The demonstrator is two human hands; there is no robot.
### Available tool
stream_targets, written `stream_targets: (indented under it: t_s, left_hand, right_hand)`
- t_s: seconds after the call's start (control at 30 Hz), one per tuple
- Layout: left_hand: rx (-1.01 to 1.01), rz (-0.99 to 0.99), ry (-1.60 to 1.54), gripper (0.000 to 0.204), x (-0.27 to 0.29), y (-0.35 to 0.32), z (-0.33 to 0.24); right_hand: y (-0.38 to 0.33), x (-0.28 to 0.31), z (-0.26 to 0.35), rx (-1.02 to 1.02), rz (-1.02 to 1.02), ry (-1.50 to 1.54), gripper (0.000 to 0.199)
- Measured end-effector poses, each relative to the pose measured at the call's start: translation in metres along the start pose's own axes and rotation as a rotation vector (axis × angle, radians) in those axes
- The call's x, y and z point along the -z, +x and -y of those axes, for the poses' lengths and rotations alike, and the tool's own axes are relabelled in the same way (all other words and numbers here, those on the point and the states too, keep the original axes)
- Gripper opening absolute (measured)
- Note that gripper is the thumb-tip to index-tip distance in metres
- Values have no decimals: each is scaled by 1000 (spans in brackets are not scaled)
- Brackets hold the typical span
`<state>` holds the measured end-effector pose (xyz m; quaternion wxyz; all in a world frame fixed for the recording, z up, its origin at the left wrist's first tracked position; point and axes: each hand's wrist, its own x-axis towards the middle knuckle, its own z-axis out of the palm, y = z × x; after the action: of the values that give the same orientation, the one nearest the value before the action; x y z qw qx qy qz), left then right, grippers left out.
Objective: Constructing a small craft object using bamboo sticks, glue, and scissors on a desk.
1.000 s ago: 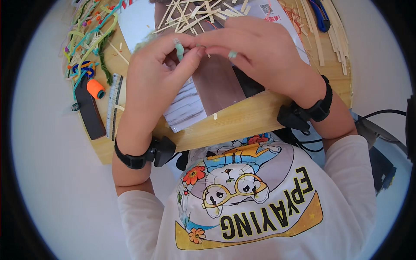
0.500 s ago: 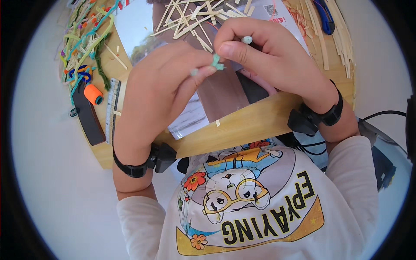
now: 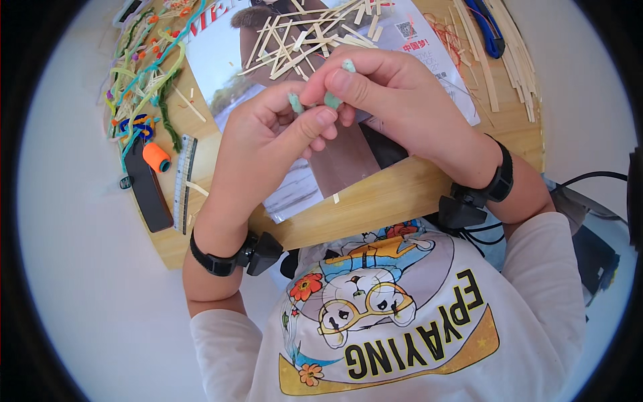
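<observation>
A short pale green pipe cleaner (image 3: 332, 101), bent and fuzzy, is pinched between my two hands over the magazine. From the left thumb and fingers of my left hand (image 3: 264, 130) a green end pokes out. My right hand (image 3: 408, 94) is closed with thumb against forefinger, and another green end shows above that thumb. Fingers cover the middle, so whether it is one piece or more I cannot tell. Beneath both hands lies the magazine (image 3: 295, 191), with a loose pile of thin wooden strips (image 3: 295, 40) on its upper part.
Tangled coloured pipe cleaners (image 3: 137, 77) lie at the left, near an orange thread spool (image 3: 156, 158), a dark phone-like slab (image 3: 149, 191) and a clear ruler (image 3: 184, 184). At the right are a blue utility knife (image 3: 491, 30), long wooden strips (image 3: 519, 67) and red thread (image 3: 449, 41).
My hands have come closer together, and the left has turned so its fingertips show. The green piece has shifted in the fingers. The view has moved slightly, showing more of the magazine's top.
</observation>
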<state>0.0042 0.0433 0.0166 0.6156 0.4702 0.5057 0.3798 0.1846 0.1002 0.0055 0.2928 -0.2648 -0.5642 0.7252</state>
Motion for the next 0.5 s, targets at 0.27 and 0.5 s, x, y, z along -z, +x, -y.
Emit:
stream_targets:
  t_s: [0.27,0.5]
  left_hand:
    - [-82,17,-111,23,9,5,-1]
    - [-121,-56,-152,33,1,7,-4]
  right_hand:
    - [0,1,19,142,-213,231,26]
    - [-2,6,13,-33,-141,281,23]
